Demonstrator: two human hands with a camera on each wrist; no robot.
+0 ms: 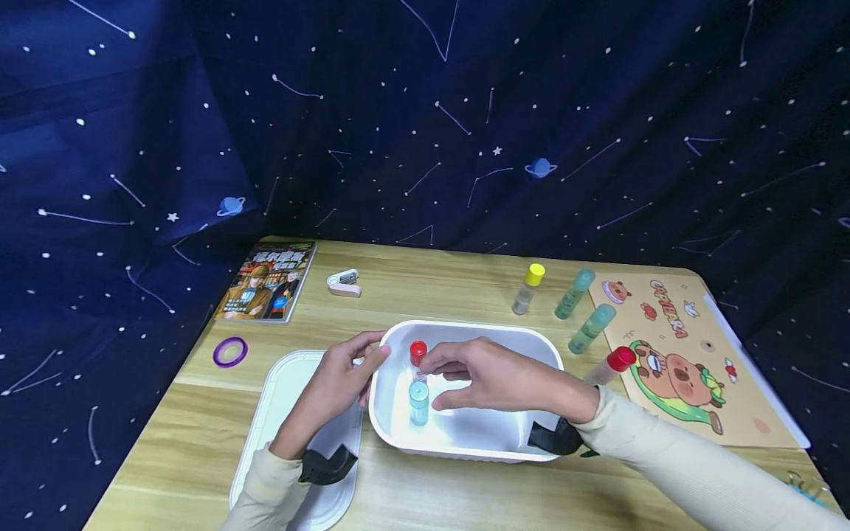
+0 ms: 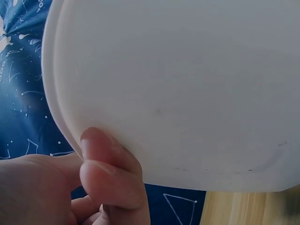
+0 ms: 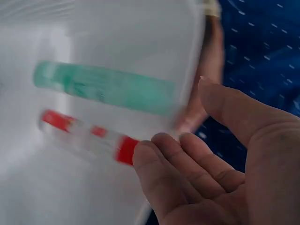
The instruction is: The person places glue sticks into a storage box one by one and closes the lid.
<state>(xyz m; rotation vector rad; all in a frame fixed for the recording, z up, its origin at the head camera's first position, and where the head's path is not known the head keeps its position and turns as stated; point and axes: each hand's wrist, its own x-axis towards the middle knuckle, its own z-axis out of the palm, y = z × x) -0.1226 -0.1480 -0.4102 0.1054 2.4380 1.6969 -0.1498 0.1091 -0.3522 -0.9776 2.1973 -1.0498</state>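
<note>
My left hand [image 1: 341, 380] grips the left rim of a white plastic basin [image 1: 478, 428], thumb on one side and fingers on the other; the left wrist view shows the fingers [image 2: 112, 178] against its outer wall. Inside the basin, at its left end, stand a red-capped clear bottle [image 1: 418, 351] and a teal bottle [image 1: 419, 404]. My right hand [image 1: 491, 376] hovers over the basin beside them. In the right wrist view its thumb stands apart from the fingers, and the index fingertip is close to the red cap [image 3: 126, 150]; whether they touch I cannot tell.
Right of the basin stand a yellow-capped bottle [image 1: 528, 289], two teal bottles [image 1: 575, 293] and a red-capped one [image 1: 612, 364], beside a capybara-print board [image 1: 690, 391]. On the left are a white lid [image 1: 265, 435], a purple ring [image 1: 229, 352], a magazine [image 1: 268, 284] and a small white-pink gadget [image 1: 344, 283].
</note>
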